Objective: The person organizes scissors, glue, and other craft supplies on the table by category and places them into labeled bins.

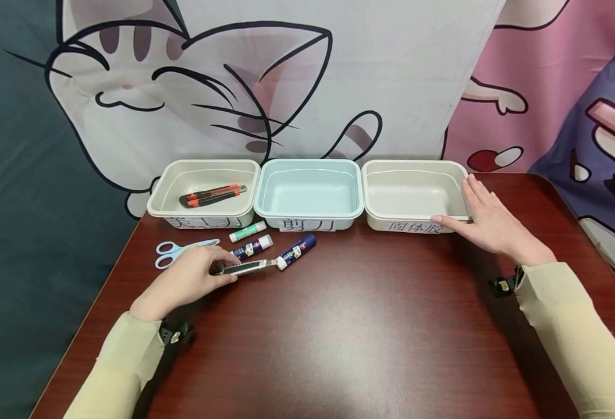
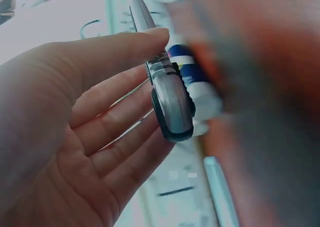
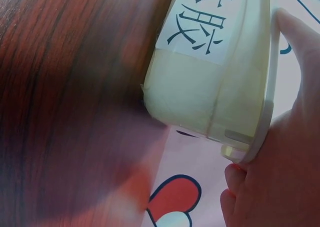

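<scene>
My left hand pinches a silver and black utility knife between thumb and fingers, low over the table's left half. Its tip points right, toward a dark blue glue stick. In the left wrist view, the knife's rounded end faces the camera. Just beyond that hand lie light blue scissors, a blue-and-white glue stick and a green glue stick. My right hand rests on the right corner of the right cream bin, fingers extended along its rim.
Three labelled bins stand in a row at the table's back. Red and black utility knives lie in the left cream bin. A light blue bin stands in the middle. Behind them hangs a cartoon-printed cloth.
</scene>
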`<state>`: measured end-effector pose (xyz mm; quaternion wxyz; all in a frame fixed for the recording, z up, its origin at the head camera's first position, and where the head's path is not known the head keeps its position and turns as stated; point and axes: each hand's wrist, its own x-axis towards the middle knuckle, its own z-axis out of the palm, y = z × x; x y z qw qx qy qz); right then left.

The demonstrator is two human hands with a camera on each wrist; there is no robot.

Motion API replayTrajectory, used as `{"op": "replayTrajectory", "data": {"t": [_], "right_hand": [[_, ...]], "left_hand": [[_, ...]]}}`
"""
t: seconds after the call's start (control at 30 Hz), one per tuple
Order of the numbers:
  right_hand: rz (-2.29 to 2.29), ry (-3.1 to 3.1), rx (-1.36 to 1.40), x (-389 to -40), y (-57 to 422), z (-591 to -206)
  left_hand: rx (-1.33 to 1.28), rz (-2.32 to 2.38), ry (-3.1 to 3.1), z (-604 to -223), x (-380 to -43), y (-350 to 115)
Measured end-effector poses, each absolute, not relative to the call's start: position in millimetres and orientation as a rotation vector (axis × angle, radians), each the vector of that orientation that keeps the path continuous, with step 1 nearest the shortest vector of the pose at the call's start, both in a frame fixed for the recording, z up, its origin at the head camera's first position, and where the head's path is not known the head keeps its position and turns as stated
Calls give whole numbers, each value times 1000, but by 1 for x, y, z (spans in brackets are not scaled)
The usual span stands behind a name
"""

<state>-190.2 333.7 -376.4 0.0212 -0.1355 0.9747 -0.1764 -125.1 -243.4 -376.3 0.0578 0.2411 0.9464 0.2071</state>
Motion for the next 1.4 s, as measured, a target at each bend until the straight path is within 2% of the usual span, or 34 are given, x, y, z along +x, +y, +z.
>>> {"op": "replayTrajectory", "data": {"t": [0.27,0.57,0.7,1.17,1.4], "right_hand": [[-555,3011,-417,-190,333,-378],[-573,3027,-415,-190,332,-376],[-575,3027,-420,-190,332,-376],[-563,3021,-413,-189,332,-377],[-546,3024,-401,-189,332,-375]], "left_hand": [[796,610,3043,-340,-137,-247],[802,634,3096,-321,-170,-252],[727,667,3132,-316,-183,-260],[443,624,3064,-335,-239,-288],[476,498,3004,-342,-262,-286]]}}
